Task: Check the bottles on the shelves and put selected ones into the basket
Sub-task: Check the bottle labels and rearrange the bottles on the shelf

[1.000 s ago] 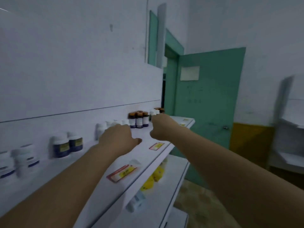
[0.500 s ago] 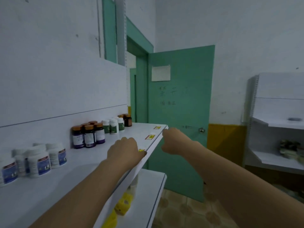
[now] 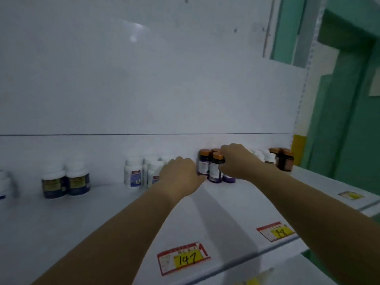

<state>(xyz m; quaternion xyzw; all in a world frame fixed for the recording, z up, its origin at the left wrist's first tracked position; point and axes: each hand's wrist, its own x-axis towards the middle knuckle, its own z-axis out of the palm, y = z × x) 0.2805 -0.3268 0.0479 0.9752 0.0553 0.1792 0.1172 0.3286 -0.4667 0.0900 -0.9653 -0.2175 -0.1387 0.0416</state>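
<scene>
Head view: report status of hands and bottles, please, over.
Right hand grips orange-capped bottles at shelf back. Left hand touches same cluster, grip unclear. White bottles close on left; no basket in view.

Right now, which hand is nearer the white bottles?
Left. The left hand is just right of the white bottles; the right hand is farther right, on the orange-capped bottles.

We are stretching both bare arms forward, backs of the hands turned up. Our left hand (image 3: pixel 181 175) is curling its fingers under, out of sight, while our right hand (image 3: pixel 238 161) is gripping a dark bottle (image 3: pixel 214 173) with curled fingers.
</scene>
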